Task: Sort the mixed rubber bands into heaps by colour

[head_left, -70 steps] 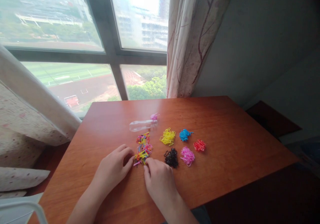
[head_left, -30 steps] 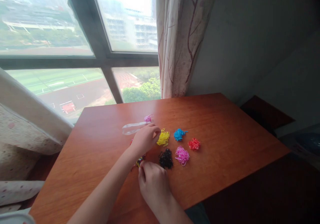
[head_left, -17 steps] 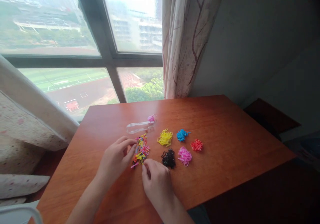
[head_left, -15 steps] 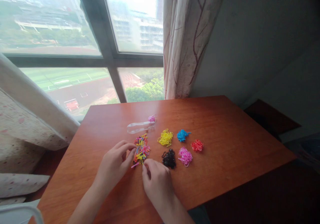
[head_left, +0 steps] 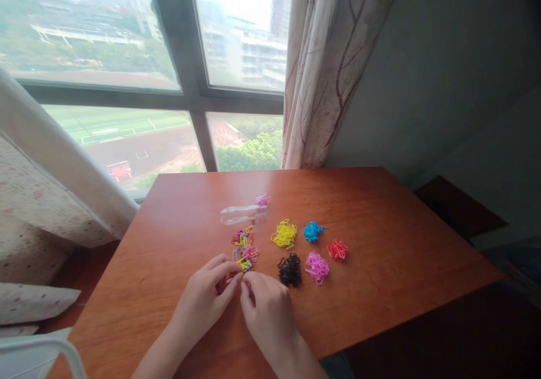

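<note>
A pile of mixed-colour small rubber bands [head_left: 245,252] lies on the wooden table, its near edge partly covered by my fingers. My left hand [head_left: 213,291] is closed in a pinch at that near edge. Beside it my right hand [head_left: 267,300] also pinches, its fingertips almost meeting the left ones. Whatever sits between the fingertips is too small to make out. Right of the mixed pile are sorted heaps of bands: yellow [head_left: 284,234], black [head_left: 290,270], blue [head_left: 313,231], pink [head_left: 317,267] and red [head_left: 338,250].
Behind the mixed pile, a clear plastic container [head_left: 239,215] lies on its side, with a pink piece [head_left: 262,199] at its right end. The wooden table [head_left: 380,227] reaches to the window and curtain [head_left: 321,86]. A white curved rail [head_left: 46,342] stands at the lower left.
My left hand has moved right and nearer to me, its fingertips now close to the right hand's. The view has shifted slightly; the sorted heaps look unchanged.
</note>
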Available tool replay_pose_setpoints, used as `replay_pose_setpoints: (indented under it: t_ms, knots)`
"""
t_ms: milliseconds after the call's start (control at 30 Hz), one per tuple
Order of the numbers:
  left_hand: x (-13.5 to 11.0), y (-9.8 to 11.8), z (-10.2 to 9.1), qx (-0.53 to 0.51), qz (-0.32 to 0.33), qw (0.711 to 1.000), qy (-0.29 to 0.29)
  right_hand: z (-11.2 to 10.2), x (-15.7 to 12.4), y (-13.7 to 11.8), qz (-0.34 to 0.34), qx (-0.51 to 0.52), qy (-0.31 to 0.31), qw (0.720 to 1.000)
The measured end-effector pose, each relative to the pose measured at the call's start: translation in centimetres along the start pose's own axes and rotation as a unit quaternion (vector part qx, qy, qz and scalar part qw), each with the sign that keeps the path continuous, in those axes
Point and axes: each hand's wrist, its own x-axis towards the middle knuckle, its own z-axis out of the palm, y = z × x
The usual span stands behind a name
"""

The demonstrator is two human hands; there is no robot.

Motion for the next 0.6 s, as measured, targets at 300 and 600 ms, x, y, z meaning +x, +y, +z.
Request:
replay_pose_setpoints:
  t_ms: [300,600]
  knots:
    - [-0.1,-0.1,-0.2,-0.001,-0.006,1.0,0.019,-0.6,0.0,-0.1,-0.013,-0.02,-0.002,1.0]
    - [-0.4,-0.8,-0.1,0.076,-0.003,0.997,0.021,-6.3,4.1,4.4,0.048,-0.09,0.042,0.994]
